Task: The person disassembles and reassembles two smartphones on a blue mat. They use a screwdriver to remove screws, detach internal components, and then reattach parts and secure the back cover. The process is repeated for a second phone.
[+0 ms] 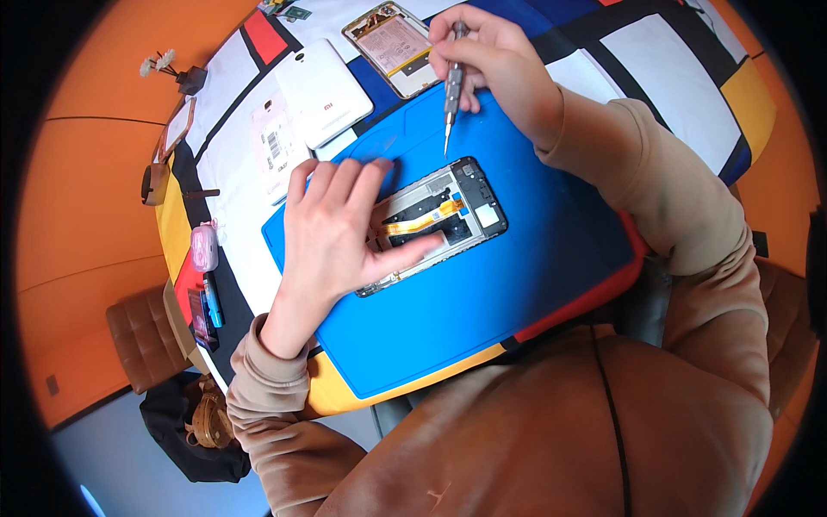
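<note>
An opened phone (481, 191) lies on a blue work mat (413, 332), its inner frame and a yellow ribbon cable (424, 222) bared. Over its left part rests my left hand (332, 228), thumb stretched along the near side and fingers spread across the far side. My right hand (491, 60) is above the far edge of the mat, closed round a silver precision screwdriver (453, 90). The screwdriver points down, its thin tip just beyond the phone's far edge and seemingly apart from it. My left palm hides the phone's left end.
Beyond the mat lies another opened phone (392, 50) with its battery showing. Left of it are a white phone back (326, 95) and a labelled pale panel (277, 142). A pink case (204, 247) and a blue pen (212, 300) lie at the left table edge, near a flower pot (191, 80).
</note>
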Demonstrator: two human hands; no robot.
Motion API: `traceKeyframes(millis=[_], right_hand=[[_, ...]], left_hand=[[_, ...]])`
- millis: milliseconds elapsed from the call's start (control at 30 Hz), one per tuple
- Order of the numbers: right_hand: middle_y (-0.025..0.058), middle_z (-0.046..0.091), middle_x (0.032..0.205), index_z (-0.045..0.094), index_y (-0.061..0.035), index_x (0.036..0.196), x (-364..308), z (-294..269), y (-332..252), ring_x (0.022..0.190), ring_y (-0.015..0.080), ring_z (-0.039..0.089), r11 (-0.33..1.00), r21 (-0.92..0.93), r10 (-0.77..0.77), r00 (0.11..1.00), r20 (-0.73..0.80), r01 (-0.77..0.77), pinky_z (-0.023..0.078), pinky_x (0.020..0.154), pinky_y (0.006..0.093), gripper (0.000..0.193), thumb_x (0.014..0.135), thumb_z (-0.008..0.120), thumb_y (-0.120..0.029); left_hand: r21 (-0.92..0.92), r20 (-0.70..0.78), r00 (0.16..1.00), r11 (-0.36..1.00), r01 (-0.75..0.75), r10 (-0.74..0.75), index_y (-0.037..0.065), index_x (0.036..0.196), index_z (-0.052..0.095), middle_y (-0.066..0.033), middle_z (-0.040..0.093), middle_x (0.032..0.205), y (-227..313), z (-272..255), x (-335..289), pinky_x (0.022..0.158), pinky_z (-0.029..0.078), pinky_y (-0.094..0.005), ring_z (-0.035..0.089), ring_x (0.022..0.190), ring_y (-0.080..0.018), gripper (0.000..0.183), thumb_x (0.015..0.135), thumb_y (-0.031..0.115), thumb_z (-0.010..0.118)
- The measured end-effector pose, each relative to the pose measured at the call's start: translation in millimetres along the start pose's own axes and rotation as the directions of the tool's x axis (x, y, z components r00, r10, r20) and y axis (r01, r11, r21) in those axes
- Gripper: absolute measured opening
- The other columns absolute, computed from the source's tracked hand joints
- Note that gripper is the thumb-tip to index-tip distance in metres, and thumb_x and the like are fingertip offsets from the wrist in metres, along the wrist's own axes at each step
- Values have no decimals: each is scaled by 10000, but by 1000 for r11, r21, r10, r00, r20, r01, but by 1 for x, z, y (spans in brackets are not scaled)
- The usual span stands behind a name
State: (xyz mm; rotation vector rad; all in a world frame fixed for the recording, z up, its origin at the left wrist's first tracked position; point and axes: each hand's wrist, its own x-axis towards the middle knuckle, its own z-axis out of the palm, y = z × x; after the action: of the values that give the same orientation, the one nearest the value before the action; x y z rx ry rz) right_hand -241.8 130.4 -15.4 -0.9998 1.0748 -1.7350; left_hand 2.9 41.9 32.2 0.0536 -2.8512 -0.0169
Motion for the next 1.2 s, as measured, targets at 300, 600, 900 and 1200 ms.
traceKeyframes(millis=[300, 600, 900, 1200], right_hand=[[142, 655, 827, 500, -13, 1038, -18, 31, 11, 633, 193, 693, 999, 5, -35, 994, -103, 36, 574, 555, 278, 236, 854, 647, -27], [117, 654, 832, 504, -13, 1030, -16, 34, 18, 676, 183, 713, 982, -182, -69, 994, -81, 54, 580, 571, 263, 295, 839, 728, -1], [93, 663, 896, 507, -44, 1033, -18, 29, 18, 709, 143, 688, 976, -190, -111, 994, -12, 107, 575, 618, 250, 248, 888, 705, -11], [91, 665, 915, 501, -50, 1036, -18, 26, 21, 745, 135, 691, 965, -236, -118, 993, -19, 110, 585, 633, 253, 286, 867, 724, 10]], left_hand=[[-711, 95, 919, 620, 332, -383, 77, 981, 712, 24, 658, 839, -10, 33, 1, 842, 372, -282, 503, 777, -121, 305, 756, 229, 851], [-618, 26, 940, 734, 283, -341, 86, 838, 732, 0, 665, 777, -12, 34, 0, 835, 374, -306, 531, 737, -127, 150, 808, 210, 810], [-602, 9, 941, 750, 275, -338, 72, 836, 749, -23, 673, 751, -13, 33, 0, 800, 395, -300, 539, 699, -134, 136, 814, 195, 803], [-623, 8, 938, 732, 275, -346, 57, 850, 757, -32, 690, 764, -12, 33, 0, 802, 408, -296, 561, 705, -132, 105, 819, 151, 792]])
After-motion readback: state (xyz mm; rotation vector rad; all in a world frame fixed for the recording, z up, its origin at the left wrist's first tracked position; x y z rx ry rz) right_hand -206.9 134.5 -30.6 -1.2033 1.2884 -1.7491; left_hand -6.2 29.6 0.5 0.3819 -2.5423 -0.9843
